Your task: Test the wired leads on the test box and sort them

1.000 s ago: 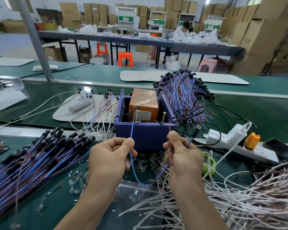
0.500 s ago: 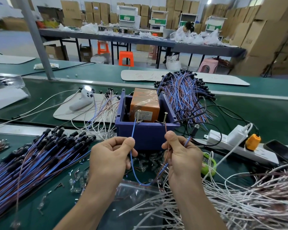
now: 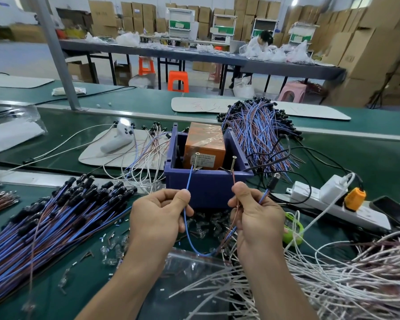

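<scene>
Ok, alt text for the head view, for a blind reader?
The left hand holds a blue wire up to the left screw on the test box; the right hand holds a brown wire up to the right screw. Piles of leads lie either side.

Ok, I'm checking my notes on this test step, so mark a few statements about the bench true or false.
1. The left hand pinches the blue wire that runs up to the left screw. True.
2. The right hand holds nothing. False: it grips the brown wire.
3. The orange unit sits inside the blue box. True.
4. The power strip lies left of the blue box. False: it lies to its right.
</scene>
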Demonstrator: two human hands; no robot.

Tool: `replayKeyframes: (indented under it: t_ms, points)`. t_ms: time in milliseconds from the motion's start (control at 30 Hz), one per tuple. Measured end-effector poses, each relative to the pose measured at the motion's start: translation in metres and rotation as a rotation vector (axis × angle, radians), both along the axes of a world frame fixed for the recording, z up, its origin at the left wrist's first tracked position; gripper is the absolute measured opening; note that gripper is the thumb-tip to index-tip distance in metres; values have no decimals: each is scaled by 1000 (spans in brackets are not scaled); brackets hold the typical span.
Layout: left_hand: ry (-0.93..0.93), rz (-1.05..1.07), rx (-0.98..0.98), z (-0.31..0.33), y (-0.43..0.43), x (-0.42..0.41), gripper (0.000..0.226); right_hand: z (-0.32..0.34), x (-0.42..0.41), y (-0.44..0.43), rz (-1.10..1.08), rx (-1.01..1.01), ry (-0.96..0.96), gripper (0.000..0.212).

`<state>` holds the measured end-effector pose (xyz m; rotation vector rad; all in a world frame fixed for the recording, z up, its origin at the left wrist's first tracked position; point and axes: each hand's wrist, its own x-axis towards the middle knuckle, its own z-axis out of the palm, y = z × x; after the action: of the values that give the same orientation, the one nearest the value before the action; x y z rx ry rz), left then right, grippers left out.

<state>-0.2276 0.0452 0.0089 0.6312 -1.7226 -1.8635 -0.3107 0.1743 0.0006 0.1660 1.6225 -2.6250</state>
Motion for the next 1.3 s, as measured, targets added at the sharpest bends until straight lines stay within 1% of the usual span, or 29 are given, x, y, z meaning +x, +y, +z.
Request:
replayKeyframes:
  t_ms: [233, 333, 467, 533, 567, 633, 700, 767, 833, 900, 967, 1033, 1167, 1267, 1300]
  points:
    - [3, -8, -11, 2, 1, -1, 29, 0, 0, 1, 1, 0, 4, 26]
    - [9, -3, 0, 1, 2, 0, 28, 1, 1, 1, -1, -6, -3, 23]
    - [10, 91, 41, -4, 3, -1, 27, 5, 4, 4, -77, -24, 8, 26]
    - [9, 127, 37, -6, 4, 0, 25, 10, 5, 9, -131, 5, 24, 29]
    - [7, 134, 13, -6, 3, 1, 27, 14, 6, 12, -118, 29, 36, 31]
    - [15, 116, -53, -2, 2, 4, 27, 23, 10, 16, 14, 102, 72, 37]
    - [36, 57, -80, 5, 2, 7, 28, 31, 17, 12, 168, 204, 116, 37]
    - [64, -35, -33, 10, 4, 10, 25, 35, 25, 2, 230, 267, 151, 31]
    - [83, -134, 64, 15, 9, 12, 20, 38, 33, -11, 264, 283, 167, 27]
    - [116, -206, 205, 19, 13, 15, 11, 39, 40, -21, 284, 286, 182, 22]
    - [126, -256, 327, 20, 11, 17, 13, 37, 43, -25, 260, 340, 220, 17]
    - [118, -341, 391, 18, 5, 19, 18, 37, 46, -25, 236, 397, 255, 14]
    - [51, -539, 390, 12, -2, 20, 20, 39, 49, -18, 143, 429, 279, 9]
    - [16, -596, 390, 14, -1, 22, 27, 42, 50, -13, 93, 493, 255, 11]
    - [9, -601, 381, 16, 0, 23, 20, 44, 51, -11, 97, 468, 227, 10]
